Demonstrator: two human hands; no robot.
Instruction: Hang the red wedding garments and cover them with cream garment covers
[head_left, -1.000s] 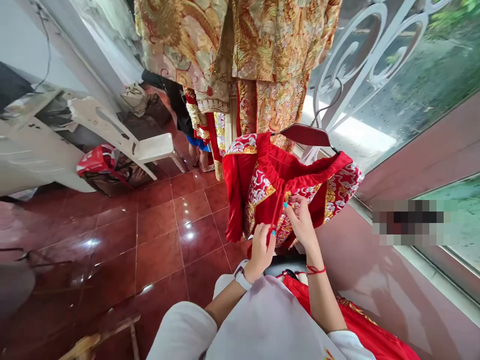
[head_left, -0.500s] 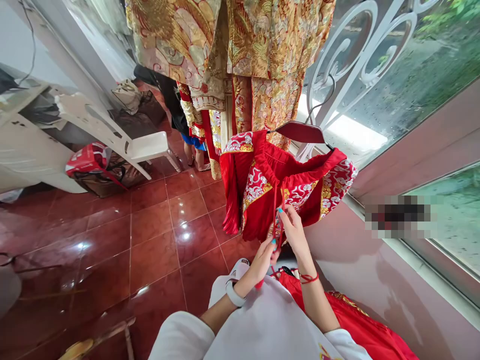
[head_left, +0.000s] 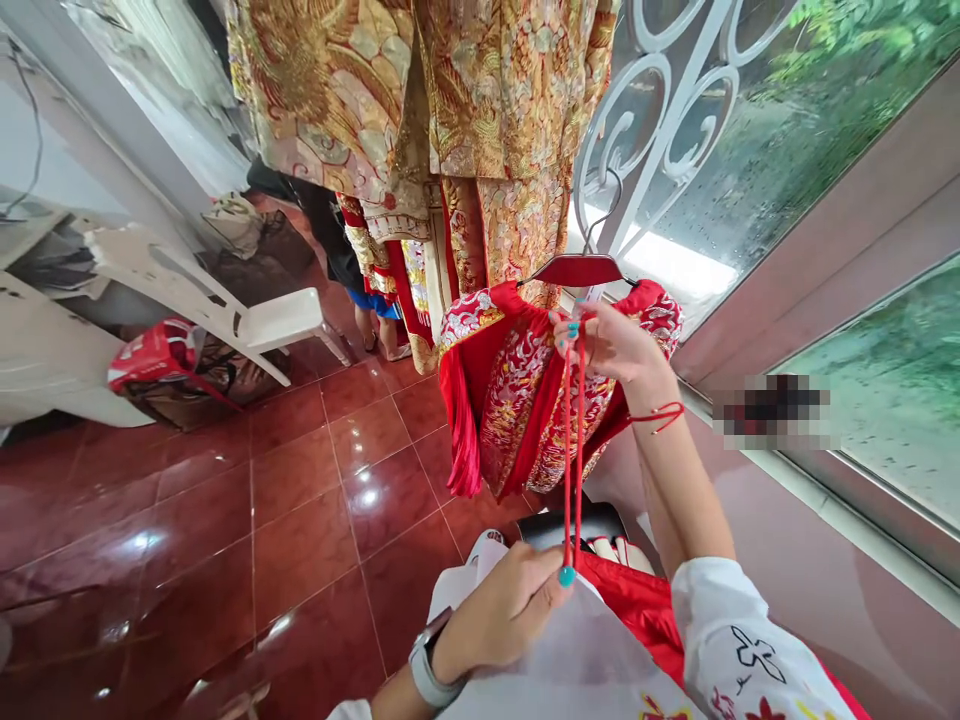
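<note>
A red skirt [head_left: 517, 410] with gold and silver embroidery hangs in front of me from a dark red hanger [head_left: 577, 268], which is hooked on white scrollwork. Two strands of a red drawstring [head_left: 574, 450] run down from its waistband, pulled straight. My left hand [head_left: 517, 600], low against my white clothing, is closed on the lower part of the strands, the thumb pressed over them. Up at the waistband, my right hand [head_left: 607, 340] pinches the top of the same strands with thumb and fingers. The strand ends are hidden behind my left hand.
Gold embroidered garments [head_left: 510, 100] hang behind the skirt. Beside them is the white metal scrollwork [head_left: 675, 110] by the window. A white chair [head_left: 277, 315] and a red bag [head_left: 154, 355] stand left; a person's legs [head_left: 382, 335] show behind the garments. Red fabric [head_left: 637, 600] lies near me.
My right hand has risen along the drawstring to the waistband, while my left hand has gone down and toward me. The strands are now stretched long between them. The view has shifted slightly.
</note>
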